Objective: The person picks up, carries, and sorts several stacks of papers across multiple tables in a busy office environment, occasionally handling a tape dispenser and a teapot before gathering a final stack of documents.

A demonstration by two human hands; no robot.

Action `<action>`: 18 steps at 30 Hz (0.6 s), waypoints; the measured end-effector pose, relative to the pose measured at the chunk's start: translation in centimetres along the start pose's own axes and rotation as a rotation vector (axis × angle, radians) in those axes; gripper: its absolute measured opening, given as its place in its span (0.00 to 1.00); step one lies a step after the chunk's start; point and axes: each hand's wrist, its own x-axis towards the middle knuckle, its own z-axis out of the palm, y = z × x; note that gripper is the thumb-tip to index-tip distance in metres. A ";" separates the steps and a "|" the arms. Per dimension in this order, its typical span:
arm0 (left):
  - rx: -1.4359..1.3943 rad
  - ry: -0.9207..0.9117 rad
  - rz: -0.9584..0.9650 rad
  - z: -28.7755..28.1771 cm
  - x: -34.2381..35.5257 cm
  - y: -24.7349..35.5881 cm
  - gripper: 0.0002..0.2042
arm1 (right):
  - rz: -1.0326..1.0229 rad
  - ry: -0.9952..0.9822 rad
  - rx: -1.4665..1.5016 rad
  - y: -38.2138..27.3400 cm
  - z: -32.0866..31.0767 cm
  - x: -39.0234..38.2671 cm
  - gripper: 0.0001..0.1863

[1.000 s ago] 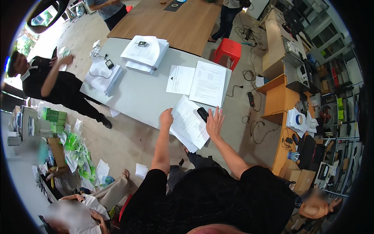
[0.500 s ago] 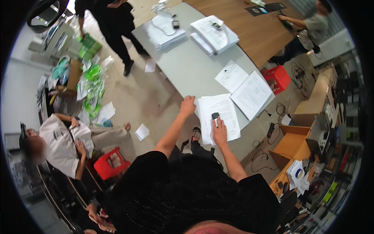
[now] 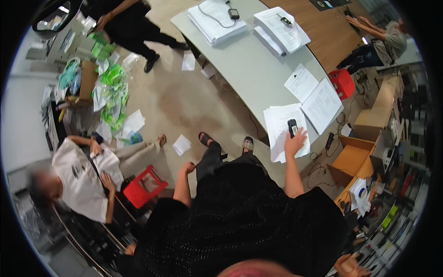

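My right hand (image 3: 295, 142) lies over a stack of printed sheets (image 3: 277, 122) on the near corner of the pale grey table (image 3: 230, 67), fingers spread. Just beyond its fingertips, on the same sheets, rests a small black device (image 3: 292, 126) with a light patch; the fingers seem to touch its near end. My left hand (image 3: 187, 168) hangs in the air off the table, away from any object. Its fingers look loosely bent and are too small to make out. Beside the stack lie more printed sheets (image 3: 321, 104) and a single page (image 3: 301, 82).
Farther along the table stand two thick paper stacks, one bearing a corded black box (image 3: 234, 14), the other a small device (image 3: 286, 21). Red stools (image 3: 144, 187) (image 3: 341, 84), loose papers (image 3: 182, 145), green plastic wrap (image 3: 113, 94) and cables occupy the floor. Other people are nearby.
My left hand has left the table edge and dropped back to my side. My right hand stays at the sheets, its fingers now more spread. The view has shifted, and the table appears farther right.
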 end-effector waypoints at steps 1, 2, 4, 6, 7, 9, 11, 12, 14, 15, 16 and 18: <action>-0.044 -0.012 -0.019 -1.4 -0.6 0.5 0.17 | 0.236 -0.029 0.045 0.2 -0.2 0.5 0.46; -0.086 -0.043 -0.056 -2.2 -0.2 -0.9 0.16 | 0.352 -0.052 0.115 0.8 0.3 1.1 0.48; 0.041 -0.022 0.061 -5.4 0.5 -1.7 0.17 | 0.476 -0.175 0.117 3.9 2.4 1.6 0.52; 0.105 -0.008 0.146 -9.8 2.8 -2.3 0.19 | 0.449 -0.311 0.039 2.9 3.4 1.6 0.53; 0.114 0.013 0.176 -11.7 3.9 -2.7 0.18 | 0.435 -0.311 0.030 1.8 3.4 1.5 0.53; 0.194 0.063 0.196 -16.8 5.6 -1.6 0.18 | 0.400 -0.315 0.014 -0.6 3.6 1.2 0.54; 0.184 0.188 0.204 -21.2 8.0 0.8 0.17 | 0.356 -0.295 0.037 -1.6 3.5 1.5 0.54; 0.164 0.206 0.245 -23.1 8.8 2.3 0.17 | 0.325 -0.263 0.038 -1.7 3.5 1.3 0.55; 0.164 0.238 0.321 -26.4 10.3 6.6 0.17 | 0.302 -0.272 0.018 -2.1 3.4 1.6 0.55; 0.176 0.258 0.342 -27.4 11.1 8.0 0.17 | 0.282 -0.295 0.010 -2.8 3.1 1.9 0.55; 0.185 0.257 0.381 -28.6 12.5 10.3 0.17 | 0.285 -0.291 0.019 -3.6 2.8 2.6 0.55; 0.238 0.219 0.419 -29.6 13.4 13.6 0.17 | 0.309 -0.298 0.050 -3.5 2.3 2.3 0.54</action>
